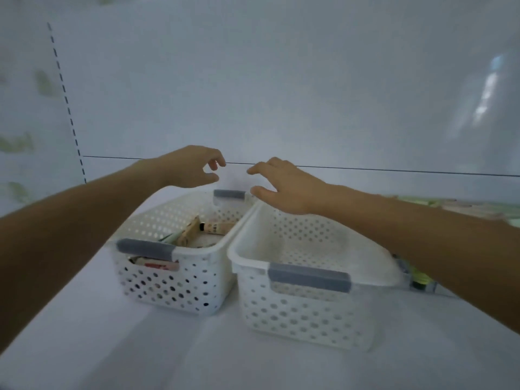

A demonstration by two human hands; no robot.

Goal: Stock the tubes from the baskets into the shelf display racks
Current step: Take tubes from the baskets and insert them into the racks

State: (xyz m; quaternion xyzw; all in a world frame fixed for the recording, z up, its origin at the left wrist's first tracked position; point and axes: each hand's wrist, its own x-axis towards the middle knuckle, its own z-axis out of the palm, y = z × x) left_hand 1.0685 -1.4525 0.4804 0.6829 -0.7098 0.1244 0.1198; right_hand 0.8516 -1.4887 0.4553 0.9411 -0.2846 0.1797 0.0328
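Observation:
Two white perforated baskets with grey handles stand side by side on a white shelf. The left basket (168, 280) holds several tubes; a cream tube with a black cap (218, 228) lies near its far end. The right basket (292, 311) looks bare inside. My left hand (191, 167) hovers above the far end of the left basket, fingers loosely curled, holding nothing. My right hand (284, 187) hovers over the far rim of the right basket, fingers spread and relaxed, holding nothing.
The white back panel (281, 94) of the shelf rises behind the baskets, with a slotted upright (69, 108) at the left. A clear display rack with green tubes (420, 280) sits right of the baskets, partly hidden by my right forearm.

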